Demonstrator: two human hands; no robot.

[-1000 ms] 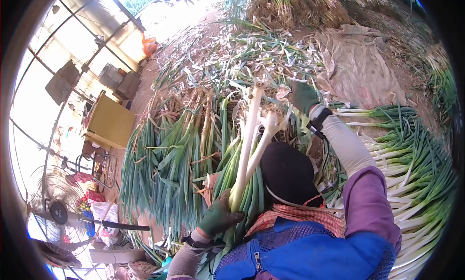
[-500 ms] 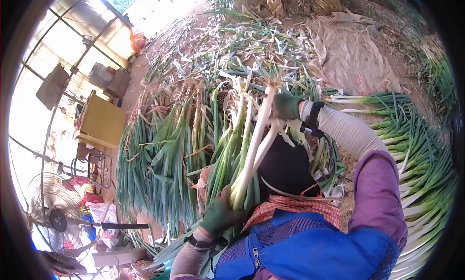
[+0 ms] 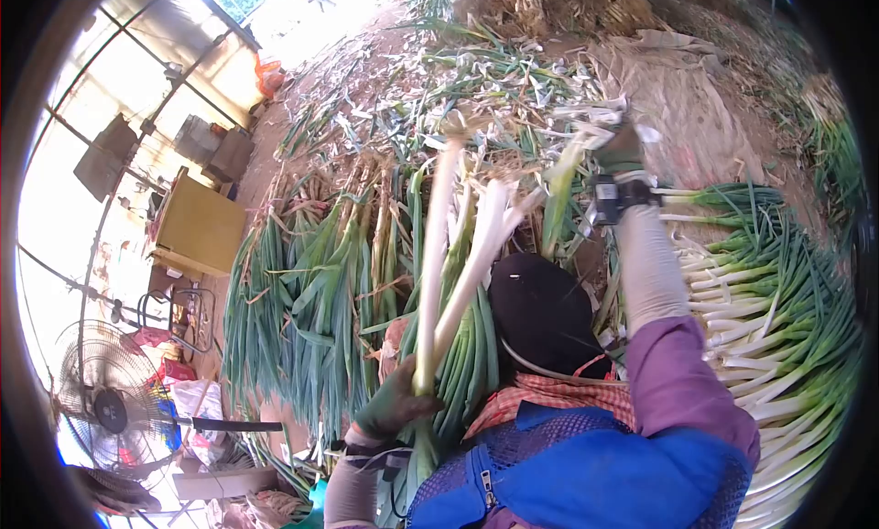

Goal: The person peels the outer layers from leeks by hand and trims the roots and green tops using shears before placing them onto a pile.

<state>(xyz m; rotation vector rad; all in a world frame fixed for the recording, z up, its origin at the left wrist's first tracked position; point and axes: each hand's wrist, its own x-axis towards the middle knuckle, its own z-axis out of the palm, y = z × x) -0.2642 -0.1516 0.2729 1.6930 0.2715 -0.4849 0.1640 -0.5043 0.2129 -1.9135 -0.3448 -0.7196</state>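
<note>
My left hand (image 3: 398, 403), in a dark green glove, is closed around the lower green part of several large green onions (image 3: 438, 263). Their white stalks and roots point up and away from me, spread apart at the top. My right hand (image 3: 621, 152), gloved too and blurred, is stretched out to the upper right. Peeled leaves (image 3: 560, 195), green and pale, trail from its fingers, which are partly smeared by motion. Behind the held stalks lie more green onions (image 3: 467, 341), close to my left hand.
Unpeeled green onions (image 3: 302, 300) lie in bundles to the left. Peeled ones (image 3: 760, 318) form a long row at right. Leaf scraps (image 3: 439, 89) cover the ground ahead, beside a crumpled cloth (image 3: 673, 98). A fan (image 3: 110, 410) and a yellow box (image 3: 197, 222) stand left.
My right hand has moved from the stalks' root ends up and right, drawing peeled leaves away. The stalks in my left hand have swung left and spread apart.
</note>
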